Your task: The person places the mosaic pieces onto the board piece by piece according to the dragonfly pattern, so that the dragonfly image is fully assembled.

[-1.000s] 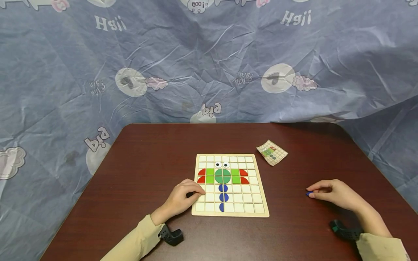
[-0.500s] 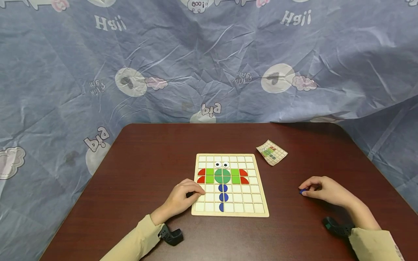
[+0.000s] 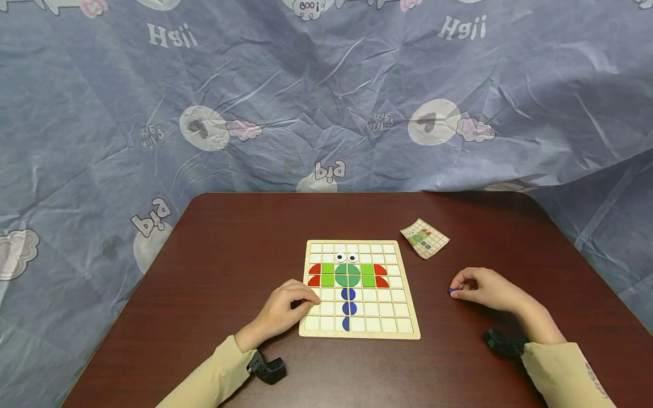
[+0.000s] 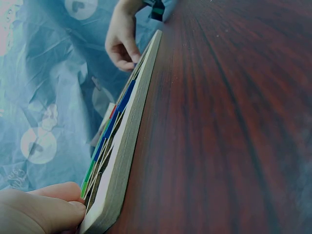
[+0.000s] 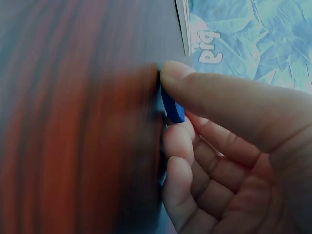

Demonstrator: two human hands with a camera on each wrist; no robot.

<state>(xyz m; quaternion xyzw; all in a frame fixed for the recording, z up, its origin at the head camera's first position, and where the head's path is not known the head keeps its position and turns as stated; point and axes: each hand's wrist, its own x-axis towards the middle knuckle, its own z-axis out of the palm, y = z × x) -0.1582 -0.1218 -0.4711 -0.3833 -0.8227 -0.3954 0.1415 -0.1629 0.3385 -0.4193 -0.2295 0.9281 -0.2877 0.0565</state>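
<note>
A square wooden grid board [image 3: 389, 325] lies on the table. It bears red, light green and darker green tiles, two eye tiles [image 3: 352, 258], and a column of blue half-circle tiles [image 3: 349, 309]. My left hand [image 3: 285, 306] rests at the board's left side, thumb and fingertips touching its top near the edge. To the right of the board, my right hand [image 3: 487, 288] pinches a blue half-circle tile [image 5: 176, 111] between thumb and forefinger, just above the table. The other right fingers curl loosely below it in the right wrist view.
A small printed card [image 3: 425, 239] with a similar coloured picture lies beyond the board, to its right. The dark brown table [image 3: 245, 238] reaches back to a blue-grey patterned cloth [image 3: 326, 102]. Black wrist straps [image 3: 267, 369] show on both arms.
My right hand has moved left and slightly away from me, toward the board, with the blue half-circle tile in its pinch. The left hand and the board stay as they were.
</note>
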